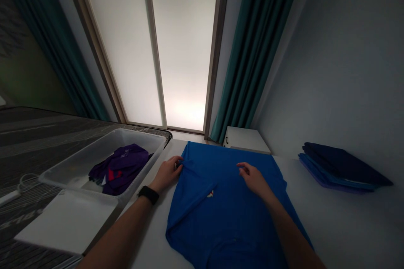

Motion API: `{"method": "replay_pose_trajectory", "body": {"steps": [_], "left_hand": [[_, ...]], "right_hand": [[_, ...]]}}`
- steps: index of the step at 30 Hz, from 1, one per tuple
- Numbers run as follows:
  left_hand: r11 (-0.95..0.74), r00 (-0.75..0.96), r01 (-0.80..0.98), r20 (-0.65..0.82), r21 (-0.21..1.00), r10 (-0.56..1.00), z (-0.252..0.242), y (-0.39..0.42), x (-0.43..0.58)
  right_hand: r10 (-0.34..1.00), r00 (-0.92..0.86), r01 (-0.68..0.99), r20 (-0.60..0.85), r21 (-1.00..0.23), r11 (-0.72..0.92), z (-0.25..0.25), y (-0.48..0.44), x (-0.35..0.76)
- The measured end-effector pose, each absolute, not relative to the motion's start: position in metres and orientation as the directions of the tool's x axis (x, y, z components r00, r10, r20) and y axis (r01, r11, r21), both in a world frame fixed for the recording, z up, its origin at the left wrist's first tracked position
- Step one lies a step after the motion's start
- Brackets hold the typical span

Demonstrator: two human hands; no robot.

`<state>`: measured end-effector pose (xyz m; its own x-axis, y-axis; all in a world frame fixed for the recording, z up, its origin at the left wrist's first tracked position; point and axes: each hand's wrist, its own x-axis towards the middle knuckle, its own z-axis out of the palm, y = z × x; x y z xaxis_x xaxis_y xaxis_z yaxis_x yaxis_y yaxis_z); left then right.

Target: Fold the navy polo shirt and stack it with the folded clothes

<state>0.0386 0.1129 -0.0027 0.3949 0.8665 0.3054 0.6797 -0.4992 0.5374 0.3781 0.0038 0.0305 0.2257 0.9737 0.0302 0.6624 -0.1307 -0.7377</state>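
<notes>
A blue T-shirt (233, 206) lies spread over the white table, its neckline towards me and its hem at the far side. The left part is creased, with a small red and white mark beside a fold. At the shirt's left edge, near the far corner, my left hand (172, 169) pinches the fabric between thumb and fingers; a black watch sits on that wrist. Over the middle right of the shirt hovers my right hand (251, 178), fingers loosely curled and thumb apart from them, with nothing in it.
Left of the table stands a translucent plastic bin (72, 162) holding crumpled purple clothing (126, 166). A stack of folded dark and blue clothes (342, 168) lies on the right of the white table (315, 218). Beyond its far edge is a white cabinet (246, 138).
</notes>
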Motion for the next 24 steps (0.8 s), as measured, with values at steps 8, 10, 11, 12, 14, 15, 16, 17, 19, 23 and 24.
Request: {"method": "replay_pose_trajectory", "body": {"steps": [8,10,11,12,14,15,16,17,19,23,24], "left_hand": [[-0.534,0.419,0.555,0.340,0.638,0.842,-0.006,0.117,0.039],[-0.527,0.410,0.551,0.341,0.646,0.846,-0.004,0.117,0.040],[-0.522,0.406,0.554,0.337,0.649,0.850,-0.003,0.117,0.041],[-0.515,0.403,0.558,0.330,0.651,0.854,-0.002,0.117,0.042],[-0.500,0.394,0.564,0.318,0.657,0.862,0.000,0.115,0.043],[-0.494,0.389,0.565,0.314,0.661,0.866,0.001,0.114,0.043],[-0.487,0.384,0.566,0.310,0.665,0.870,0.003,0.113,0.043],[-0.481,0.381,0.568,0.305,0.668,0.873,0.004,0.112,0.043],[-0.474,0.380,0.570,0.296,0.671,0.876,0.005,0.111,0.043],[-0.480,0.390,0.562,0.296,0.674,0.872,0.007,0.109,0.043],[-0.482,0.391,0.558,0.299,0.676,0.871,0.007,0.109,0.043]], "right_hand": [[0.993,0.112,0.746,-0.040,-0.657,-0.111,0.040,-0.003,0.378],[0.999,0.006,0.796,-0.042,-0.604,-0.031,0.041,-0.004,0.360],[0.999,-0.034,0.824,-0.039,-0.567,0.005,0.041,-0.005,0.350],[0.997,-0.066,0.850,-0.036,-0.525,0.038,0.041,-0.005,0.340],[0.995,-0.090,0.896,-0.030,-0.439,0.068,0.040,-0.005,0.321],[0.996,-0.087,0.913,-0.029,-0.403,0.068,0.039,-0.005,0.313],[0.997,-0.077,0.925,-0.028,-0.376,0.061,0.038,-0.004,0.306],[0.997,-0.065,0.933,-0.028,-0.357,0.051,0.037,-0.004,0.300],[0.998,-0.048,0.938,-0.033,-0.345,0.034,0.035,-0.003,0.292],[0.998,-0.057,0.945,-0.014,-0.324,0.049,0.032,-0.004,0.286],[0.998,-0.061,0.946,-0.005,-0.321,0.057,0.031,-0.005,0.285]]}}
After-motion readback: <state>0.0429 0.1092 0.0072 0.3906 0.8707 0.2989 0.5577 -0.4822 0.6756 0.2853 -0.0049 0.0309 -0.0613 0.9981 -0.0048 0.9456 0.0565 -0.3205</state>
